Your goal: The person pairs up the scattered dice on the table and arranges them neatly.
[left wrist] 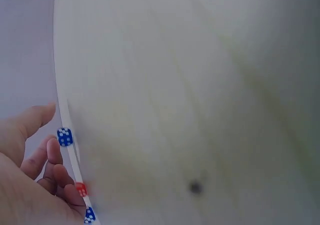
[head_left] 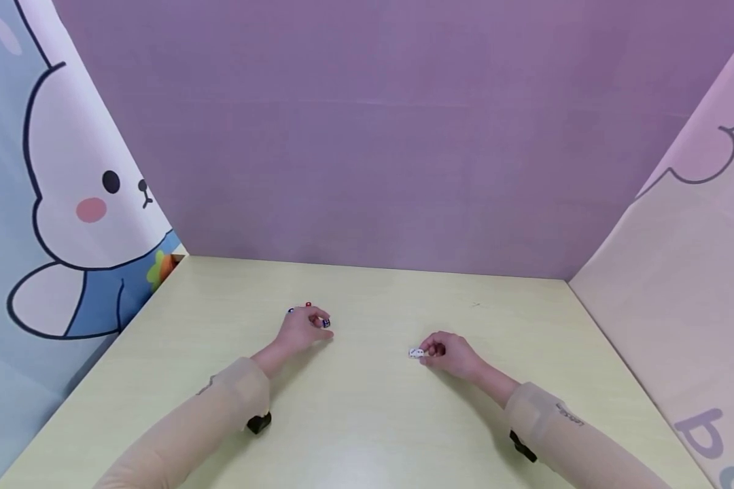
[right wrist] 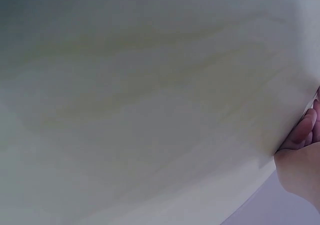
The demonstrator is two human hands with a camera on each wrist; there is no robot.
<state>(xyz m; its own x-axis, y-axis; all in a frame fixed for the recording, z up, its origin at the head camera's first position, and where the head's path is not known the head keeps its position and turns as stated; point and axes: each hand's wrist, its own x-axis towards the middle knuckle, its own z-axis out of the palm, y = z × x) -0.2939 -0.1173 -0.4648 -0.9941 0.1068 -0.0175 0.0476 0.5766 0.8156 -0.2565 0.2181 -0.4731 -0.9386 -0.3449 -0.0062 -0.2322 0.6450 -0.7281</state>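
Observation:
Over the table's left half my left hand (head_left: pixel 300 331) reaches forward, thumb and index finger spread apart around a blue die (head_left: pixel 326 323). The left wrist view shows this blue die (left wrist: pixel 65 137) near the fingertips, with a gap to the thumb. A red die (head_left: pixel 308 304) and another blue die (head_left: pixel 291 310) lie just beyond the hand. To the right, my right hand (head_left: pixel 452 354) pinches white dice (head_left: pixel 416 353), side by side, between thumb and fingertips close over the table. In the right wrist view only curled fingers (right wrist: pixel 302 130) appear; the dice are hidden there.
The pale wooden table (head_left: pixel 355 421) ends at a purple back panel (head_left: pixel 367 149). A rabbit-print cloth (head_left: pixel 67 163) borders the left side, a pale printed cloth (head_left: pixel 679 272) the right. Black wrist straps (head_left: pixel 259 423) show beneath the sleeves.

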